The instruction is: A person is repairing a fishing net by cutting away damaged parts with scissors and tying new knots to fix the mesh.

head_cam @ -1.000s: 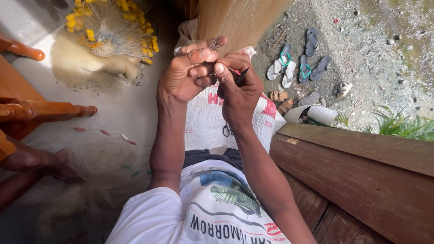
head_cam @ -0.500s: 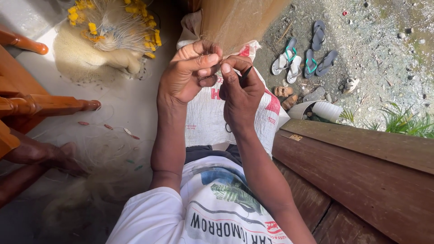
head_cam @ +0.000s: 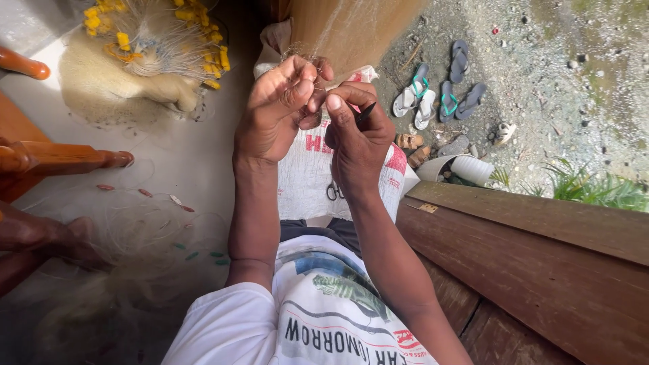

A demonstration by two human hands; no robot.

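**Ana:** While both hands are raised close together, what does each grip hold?

**Ben:** The left hand has its fingers and thumb pressed together on fine, nearly clear net mesh, pinching a few strands. The right hand is closed around a thin dark tool, a netting needle by the look of it, its tip poking out just beside the left thumb. The two hands touch at the fingertips.

**Ana:** And where does the net go from there?

**Ben:** It runs up and away from the pinch toward the brown post, and more of it lies heaped on the floor to the left, with yellow floats gathered at the far heap. A white sack covers the lap under the hands, with small scissors lying on it.

**Ana:** How far along would you judge the mending?

**Ben:** I'd say mid-stitch on one spot. The big loose pile suggests plenty is left, though I can't see which parts are already sound.

**Ana:** What else is unclear?

**Ben:** The knot itself is hidden behind the fingers, and the mesh is so thin it nearly vanishes against the floor. Someone else's bare foot and a wooden chair leg sit at the left edge, cut off. Outside, sandals lie on the gravel beyond the wooden plank.
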